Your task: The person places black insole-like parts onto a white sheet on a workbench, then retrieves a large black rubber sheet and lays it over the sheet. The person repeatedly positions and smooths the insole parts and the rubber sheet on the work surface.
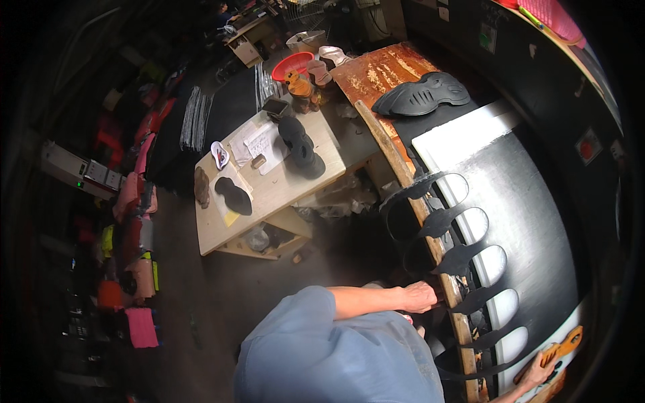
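My left hand is closed in a fist beside the worn wooden edge of the bench. What it holds, if anything, is hidden. At the lower right my right hand grips an orange-brown wooden brush over a white strip of the bench. Between the hands, several black shoe-sole pieces lie in a row across the bench edge. Their ends reach toward white rounded shapes on the dark bench top.
A larger black sole rests at the bench's far end. On a pale wooden table to the left lie black soles, papers and a small dark box. A red basin stands behind; pink and red materials line the left.
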`<state>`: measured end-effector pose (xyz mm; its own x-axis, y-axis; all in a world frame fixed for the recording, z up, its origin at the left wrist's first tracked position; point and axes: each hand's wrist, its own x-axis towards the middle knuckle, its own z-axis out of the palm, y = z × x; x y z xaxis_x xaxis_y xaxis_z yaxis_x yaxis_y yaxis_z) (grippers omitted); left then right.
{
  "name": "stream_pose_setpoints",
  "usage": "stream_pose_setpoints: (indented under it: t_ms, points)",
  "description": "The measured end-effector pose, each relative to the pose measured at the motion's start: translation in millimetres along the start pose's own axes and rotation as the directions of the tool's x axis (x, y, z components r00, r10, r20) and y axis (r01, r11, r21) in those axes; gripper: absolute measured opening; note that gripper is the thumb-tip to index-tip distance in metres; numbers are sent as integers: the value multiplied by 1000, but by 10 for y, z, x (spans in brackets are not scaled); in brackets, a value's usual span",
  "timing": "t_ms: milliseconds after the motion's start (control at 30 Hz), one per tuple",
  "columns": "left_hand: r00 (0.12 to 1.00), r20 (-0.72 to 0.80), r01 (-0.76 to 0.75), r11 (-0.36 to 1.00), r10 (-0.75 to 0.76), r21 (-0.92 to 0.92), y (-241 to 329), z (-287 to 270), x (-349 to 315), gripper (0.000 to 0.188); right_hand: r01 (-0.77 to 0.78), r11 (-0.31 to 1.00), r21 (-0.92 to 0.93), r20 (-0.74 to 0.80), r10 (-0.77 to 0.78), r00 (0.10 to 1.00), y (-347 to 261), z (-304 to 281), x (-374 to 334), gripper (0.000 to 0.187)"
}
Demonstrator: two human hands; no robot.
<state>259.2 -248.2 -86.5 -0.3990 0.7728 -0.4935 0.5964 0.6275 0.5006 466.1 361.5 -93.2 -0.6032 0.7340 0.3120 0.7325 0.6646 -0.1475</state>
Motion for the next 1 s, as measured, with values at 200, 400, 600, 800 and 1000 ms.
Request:
stream_pose_setpoints:
  t_ms: [200, 400, 600, 800, 1000]
  points:
    - [588, -755, -580, 801, 289, -146, -55, -68, -603, 18, 5, 1000, 16, -11, -5, 1000, -68, -42, -17, 72]
    - [603, -496, 395, 774, -625, -495, -1076, 950, -1573, 25, 3, 1000, -6, 16, -3, 1000, -162, -112, -44, 73]
    - [548, 513, 834, 387, -661, -393, -783, 2702, -2462, 26, 1, 996, -84, 33, 1, 999, -264, -206, -61, 73]
    - [538, 471, 797, 241, -699, -553, -618, 2799, -2272, 26, -25, 991, -133, -53, 18, 998, -124, -15, -6, 72]
    - [568, 345, 719, 247, -747, -649, -772, 2394, -2003, 26, -80, 996, -47, 25, 82, 996, 22, 27, 74, 71]
